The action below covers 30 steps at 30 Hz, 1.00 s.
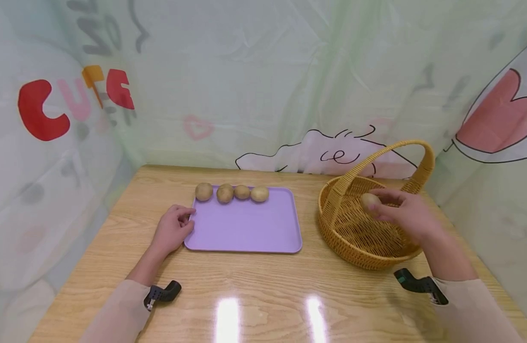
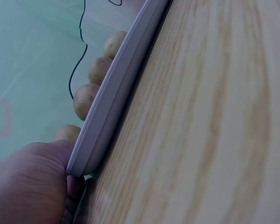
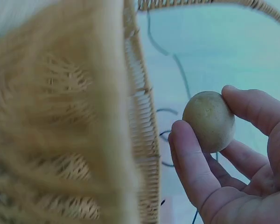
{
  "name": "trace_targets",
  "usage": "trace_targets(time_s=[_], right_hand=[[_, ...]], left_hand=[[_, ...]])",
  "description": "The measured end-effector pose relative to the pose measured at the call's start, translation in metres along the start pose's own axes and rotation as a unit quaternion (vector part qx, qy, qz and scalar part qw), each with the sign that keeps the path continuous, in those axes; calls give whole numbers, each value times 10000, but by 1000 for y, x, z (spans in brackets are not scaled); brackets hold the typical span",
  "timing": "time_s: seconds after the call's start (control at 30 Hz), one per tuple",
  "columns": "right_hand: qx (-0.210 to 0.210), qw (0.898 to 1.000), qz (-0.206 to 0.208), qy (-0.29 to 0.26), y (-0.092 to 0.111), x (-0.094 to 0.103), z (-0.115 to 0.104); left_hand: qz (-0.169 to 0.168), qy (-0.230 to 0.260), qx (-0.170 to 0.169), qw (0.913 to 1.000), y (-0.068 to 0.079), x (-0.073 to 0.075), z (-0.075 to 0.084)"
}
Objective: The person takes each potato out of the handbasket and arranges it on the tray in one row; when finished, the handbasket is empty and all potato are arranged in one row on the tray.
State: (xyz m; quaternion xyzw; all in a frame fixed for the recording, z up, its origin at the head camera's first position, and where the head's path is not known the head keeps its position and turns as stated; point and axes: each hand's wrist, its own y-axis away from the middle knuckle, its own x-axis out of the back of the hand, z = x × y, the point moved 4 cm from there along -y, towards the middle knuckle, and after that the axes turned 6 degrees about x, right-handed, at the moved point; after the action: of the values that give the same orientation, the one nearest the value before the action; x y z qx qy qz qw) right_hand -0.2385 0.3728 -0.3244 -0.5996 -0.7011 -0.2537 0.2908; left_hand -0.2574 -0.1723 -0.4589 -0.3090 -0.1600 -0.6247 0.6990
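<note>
My right hand (image 1: 410, 215) holds a potato (image 1: 369, 203) between thumb and fingertips, above the inside of a wicker basket (image 1: 347, 255). In the right wrist view, the same pale brown potato (image 3: 208, 122) is pinched beside the basket's woven side (image 3: 147, 140). My left hand (image 1: 171, 230) grips the left edge of a purple tray (image 1: 246, 228); the left wrist view shows the thumb against the tray's rim (image 2: 102, 116), the fingers partly hidden. Several potatoes (image 1: 225, 193) stand in a row along the tray's back edge, the leftmost (image 1: 204, 191) at its corner.
The basket's tall arched handle (image 1: 375, 157) rises over its opening, close to my right hand. A wooden table (image 1: 263, 290) lies under everything. Behind it hangs a pale printed curtain (image 1: 229, 95), with more curtain at both sides.
</note>
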Motion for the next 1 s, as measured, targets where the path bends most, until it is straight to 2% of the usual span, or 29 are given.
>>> trace_targets(time_s=[0.1, 0.2, 0.4, 0.6, 0.7, 1.0], right_hand=[[181, 9969, 26, -762, 7, -9, -5], [314, 9932, 99, -1113, 13, -14, -10], [431, 9941, 161, -984, 28, -25, -17], [651, 9887, 8, -1348, 41, -45, -26], [741, 9837, -173, -1630, 44, -58, -33], [664, 9832, -444, -1639, 43, -96, -49]], left_hand=[[-18, 0, -19, 10000, 0, 0, -1], [-32, 21, -6, 10000, -1, 0, -3], [2, 48, 69, 10000, -2, 1, -4], [-37, 10, 134, 9999, -3, 2, -3], [-37, 3, 174, 9998, -3, 2, -3], [-88, 67, 128, 9999, -4, -2, -3]])
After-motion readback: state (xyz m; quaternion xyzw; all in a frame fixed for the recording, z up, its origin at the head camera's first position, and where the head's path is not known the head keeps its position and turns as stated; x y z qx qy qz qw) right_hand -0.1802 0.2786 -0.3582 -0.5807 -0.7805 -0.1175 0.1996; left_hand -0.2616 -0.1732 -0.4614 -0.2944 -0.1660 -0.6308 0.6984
